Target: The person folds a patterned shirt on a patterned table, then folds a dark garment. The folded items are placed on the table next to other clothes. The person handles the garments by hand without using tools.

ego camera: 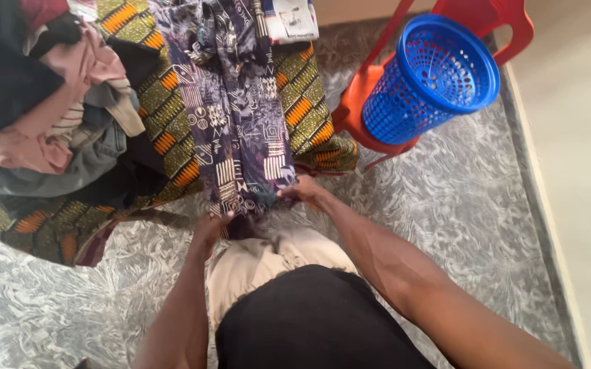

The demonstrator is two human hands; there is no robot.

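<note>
A purple patterned garment (234,109) lies stretched along a table draped in a green, orange and black print cloth (165,123). My left hand (212,227) grips the garment's near edge at its left corner. My right hand (302,191) holds the same edge at its right corner. Both hands sit at the table's front, just above my beige trousers (268,263).
A heap of mixed clothes (56,109) fills the table's left side. A blue perforated basket (432,78) rests tilted on a red plastic chair (357,113) to the right. A white package (292,20) lies at the table's far end. The floor (459,198) is grey marbled.
</note>
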